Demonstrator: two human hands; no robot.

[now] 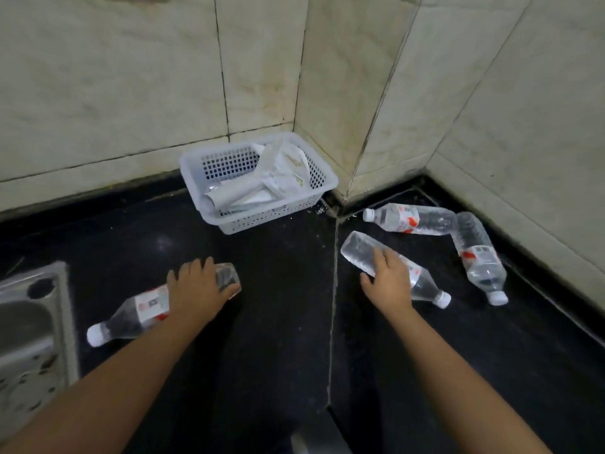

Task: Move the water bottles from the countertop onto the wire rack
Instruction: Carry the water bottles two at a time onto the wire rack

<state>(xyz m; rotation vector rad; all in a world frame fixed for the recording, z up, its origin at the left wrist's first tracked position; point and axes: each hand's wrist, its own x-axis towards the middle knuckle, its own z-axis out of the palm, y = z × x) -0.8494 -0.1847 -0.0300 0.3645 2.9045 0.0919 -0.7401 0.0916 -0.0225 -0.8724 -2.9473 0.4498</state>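
Observation:
Several clear water bottles with white caps and red-and-white labels lie on their sides on the black countertop (268, 322). My left hand (196, 290) grips the thick end of the left bottle (131, 316), whose cap points toward the sink. My right hand (389, 280) lies over the middle bottle (360, 249), fingers curled round its body. Two more bottles rest by the right wall: one (412, 219) near the corner, the other (481, 260) with its cap toward me. No wire rack is in view.
A white perforated plastic basket (320, 188) holding paper packets stands in the tiled corner. A steel sink (29, 322) is at the left edge. Tiled walls close in behind and on the right. A seam runs down the counter between my arms.

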